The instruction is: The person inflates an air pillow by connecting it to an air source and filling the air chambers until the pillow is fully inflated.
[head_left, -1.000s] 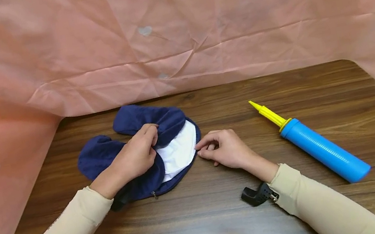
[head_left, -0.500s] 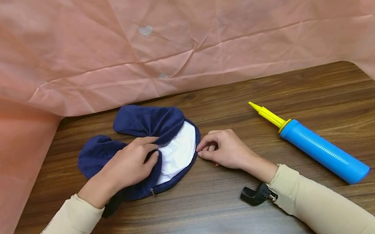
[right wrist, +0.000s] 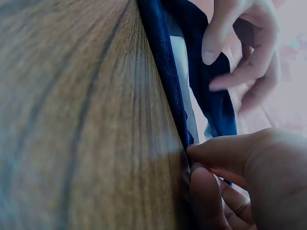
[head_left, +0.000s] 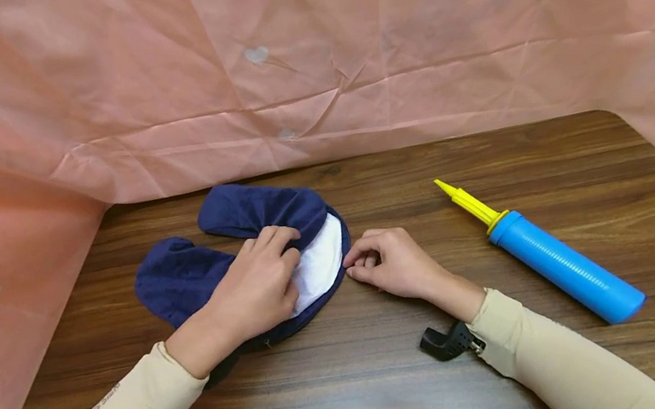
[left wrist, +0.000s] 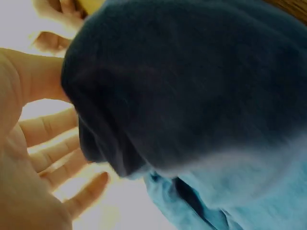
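A navy blue fabric cover (head_left: 182,274) lies on the wooden table (head_left: 360,389), left of centre, with a white inner (head_left: 321,264) showing at its open right side. My left hand (head_left: 281,242) rests over the cover. Its thumb and fingers (left wrist: 48,143) hold the folded blue flap (left wrist: 182,86). My right hand (head_left: 351,266) pinches the cover's right edge. In the right wrist view thumb and finger (right wrist: 211,158) close on the dark zip edge (right wrist: 163,72) against the table.
A blue hand pump with a yellow nozzle (head_left: 562,265) lies to the right of my right hand. A black strap buckle (head_left: 447,342) sits by my right sleeve. A creased pink sheet (head_left: 301,55) hangs behind and along both sides of the table.
My left hand dropped down and left on the cover, then slid right and up onto the blue flap, hiding more of the white inner. The right hand has stayed put.
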